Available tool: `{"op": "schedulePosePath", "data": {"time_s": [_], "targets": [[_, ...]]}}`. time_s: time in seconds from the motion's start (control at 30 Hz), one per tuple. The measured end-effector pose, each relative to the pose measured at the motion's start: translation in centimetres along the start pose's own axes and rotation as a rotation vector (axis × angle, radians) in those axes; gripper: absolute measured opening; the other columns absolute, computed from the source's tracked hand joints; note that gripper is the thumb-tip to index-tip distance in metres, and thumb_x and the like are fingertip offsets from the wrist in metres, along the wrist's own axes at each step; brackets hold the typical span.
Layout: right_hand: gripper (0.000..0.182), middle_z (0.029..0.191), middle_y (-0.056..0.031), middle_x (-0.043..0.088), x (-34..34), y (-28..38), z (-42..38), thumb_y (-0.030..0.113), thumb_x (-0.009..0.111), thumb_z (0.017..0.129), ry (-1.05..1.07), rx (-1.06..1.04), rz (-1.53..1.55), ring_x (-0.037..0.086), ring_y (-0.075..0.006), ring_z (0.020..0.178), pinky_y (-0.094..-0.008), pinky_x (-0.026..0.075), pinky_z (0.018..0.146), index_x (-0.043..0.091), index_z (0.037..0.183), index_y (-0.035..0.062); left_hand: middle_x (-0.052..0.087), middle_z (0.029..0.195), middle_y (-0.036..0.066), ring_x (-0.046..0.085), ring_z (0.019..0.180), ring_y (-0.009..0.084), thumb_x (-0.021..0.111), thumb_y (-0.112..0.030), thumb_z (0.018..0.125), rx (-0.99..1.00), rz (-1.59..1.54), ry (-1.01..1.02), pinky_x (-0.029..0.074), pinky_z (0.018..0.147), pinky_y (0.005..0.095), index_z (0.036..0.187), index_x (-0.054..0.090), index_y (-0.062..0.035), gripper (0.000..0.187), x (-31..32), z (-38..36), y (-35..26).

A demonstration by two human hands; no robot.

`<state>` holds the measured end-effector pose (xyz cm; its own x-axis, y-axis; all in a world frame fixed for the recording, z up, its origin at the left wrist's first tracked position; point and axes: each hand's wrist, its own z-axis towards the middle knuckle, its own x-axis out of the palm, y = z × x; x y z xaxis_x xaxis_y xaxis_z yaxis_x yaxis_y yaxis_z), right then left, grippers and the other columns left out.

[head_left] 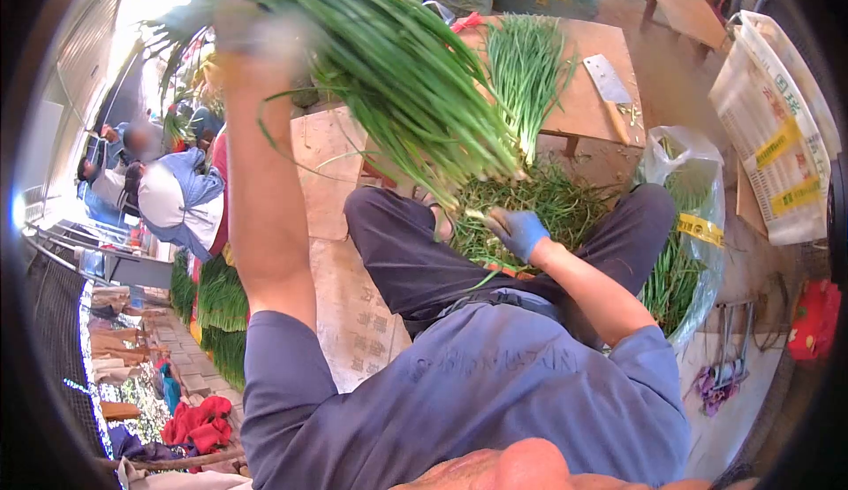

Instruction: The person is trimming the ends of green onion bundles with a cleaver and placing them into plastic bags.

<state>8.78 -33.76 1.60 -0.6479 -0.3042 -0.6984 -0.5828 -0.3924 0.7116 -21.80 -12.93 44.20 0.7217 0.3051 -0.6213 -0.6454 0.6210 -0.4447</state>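
Note:
My left arm is raised on the left, and my left hand (246,29), blurred and partly covered by leaves, grips a large bunch of garlic chives (397,66) near its leafy end. The bunch slants down to the right, its pale stem ends hanging above my lap. My right hand (519,232), in a blue glove, is just below those ends, its fingers closed on a few pale chive stems (477,214). Loose chive trimmings (565,197) are heaped between my legs. Behind the held bunch, another bunch of chives (527,70) lies on a low wooden table (587,39).
A cleaver (608,81) with a wooden handle rests on the table. To the right stand a clear plastic bag of chives (698,198) and a white printed sack (773,128). Other people (181,194) sit at the left, near stacked chives (223,300).

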Motion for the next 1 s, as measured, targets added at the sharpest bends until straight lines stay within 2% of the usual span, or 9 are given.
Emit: {"op": "schedulePosePath", "data": {"time_s": [0.1, 0.17, 0.3, 0.43, 0.5, 0.57, 0.6, 0.73, 1.0], "targets": [[0.038, 0.095, -0.0210, 0.068, 0.0, -2.1, -2.2, 0.042, 0.049, 0.101, 0.238, 0.212, 0.035, 0.066, -0.0408, 0.087, -0.0487, 0.049, 0.074, 0.063, 0.113, 0.0087, 0.068, 0.108, 0.019, 0.064, 0.103, 0.0318, 0.053, -0.021, 0.094, 0.280, 0.661, -0.021, 0.052, 0.095, 0.0458, 0.104, 0.062, 0.0046, 0.029, -0.9, -0.4, 0.1], [0.070, 0.131, -0.0216, 0.060, -2.0, -1.0, -1.8, 0.058, 0.063, 0.088, 0.616, 0.145, 0.022, 0.057, -0.0378, 0.121, -0.0428, 0.046, 0.100, 0.053, 0.137, 0.0082, 0.067, 0.109, 0.020, 0.063, 0.106, 0.0338, 0.052, -0.021, 0.094, 0.510, 0.904, -0.060, 0.050, 0.097, 0.0478, 0.105, 0.062, 0.0040, 0.029, -2.4, 0.2, 1.9], [0.083, 0.146, -0.0248, 0.045, -6.4, 3.4, 2.9, 0.056, 0.066, 0.085, -0.125, 0.020, 0.059, 0.049, -0.0360, 0.131, -0.0398, 0.039, 0.110, 0.041, 0.145, 0.0043, 0.065, 0.112, 0.020, 0.059, 0.111, 0.0358, 0.048, -0.027, 0.097, 0.145, 0.011, -0.080, 0.041, 0.106, 0.0531, 0.107, 0.060, 0.0024, 0.034, -1.6, 0.7, 1.0], [0.066, 0.141, -0.0223, 0.047, -4.2, 2.1, 10.7, 0.038, 0.066, 0.089, -0.201, -0.227, 0.740, 0.052, -0.0390, 0.123, -0.0439, 0.044, 0.105, 0.044, 0.143, 0.0084, 0.066, 0.103, 0.012, 0.062, 0.101, 0.0262, 0.053, -0.024, 0.095, 0.377, 0.437, -0.089, 0.048, 0.092, 0.0408, 0.107, 0.063, -0.0024, 0.026, -1.6, 0.1, -0.1], [0.050, 0.133, -0.0180, 0.055, -5.5, 2.7, 10.3, 0.028, 0.065, 0.091, -0.318, -0.339, 0.573, 0.057, -0.0325, 0.117, -0.0403, 0.047, 0.100, 0.052, 0.135, 0.0074, 0.064, 0.100, 0.010, 0.061, 0.097, 0.0221, 0.052, -0.025, 0.096, 0.317, -0.014, -0.062, 0.049, 0.088, 0.0379, 0.105, 0.061, -0.0038, 0.024, -1.2, -0.8, -0.7], [0.040, 0.122, -0.0141, 0.063, -7.4, 4.2, 9.0, 0.022, 0.064, 0.092, -0.374, -0.334, 0.534, 0.061, -0.0249, 0.109, -0.0352, 0.048, 0.095, 0.058, 0.128, 0.0059, 0.059, 0.101, 0.010, 0.058, 0.096, 0.0207, 0.047, -0.030, 0.101, -0.121, -1.313, 0.042, 0.044, 0.092, 0.0412, 0.103, 0.057, -0.0038, 0.028, -1.1, -1.8, -0.8], [0.037, 0.115, -0.0124, 0.068, -8.6, 5.3, 8.0, 0.020, 0.064, 0.092, -0.365, -0.279, 0.580, 0.063, -0.0205, 0.104, -0.0318, 0.049, 0.093, 0.061, 0.125, 0.0048, 0.056, 0.087, 0.003, 0.054, 0.085, 0.0132, 0.053, -0.023, 0.098, -0.057, -1.577, 0.375, 0.045, 0.081, 0.0355, 0.091, 0.055, -0.0089, 0.016, -1.3, -1.4, -1.4], [0.028, 0.095, -0.0128, 0.064, -8.9, 4.2, 2.0, 0.027, 0.055, 0.098, -0.201, -0.020, 0.568, 0.063, -0.0228, 0.087, -0.0332, 0.049, 0.082, 0.064, 0.109, 0.0025, 0.050, 0.075, -0.001, 0.049, 0.071, 0.0107, 0.054, -0.020, 0.095, 0.045, -1.688, 0.307, 0.043, 0.071, 0.0285, 0.080, 0.050, -0.0127, 0.018, -1.4, -3.0, -0.9], [0.043, 0.110, -0.0179, 0.065, -4.6, -1.2, -4.6, 0.046, 0.060, 0.092, 0.420, 0.186, -0.038, 0.062, -0.0380, 0.103, -0.0465, 0.049, 0.089, 0.064, 0.115, 0.0100, 0.056, 0.060, -0.004, 0.056, 0.046, 0.0046, 0.056, -0.021, 0.097, 0.078, -1.990, 0.250, 0.046, 0.050, 0.0202, 0.070, 0.049, -0.0154, 0.029, -2.8, -3.7, -3.1]]}}
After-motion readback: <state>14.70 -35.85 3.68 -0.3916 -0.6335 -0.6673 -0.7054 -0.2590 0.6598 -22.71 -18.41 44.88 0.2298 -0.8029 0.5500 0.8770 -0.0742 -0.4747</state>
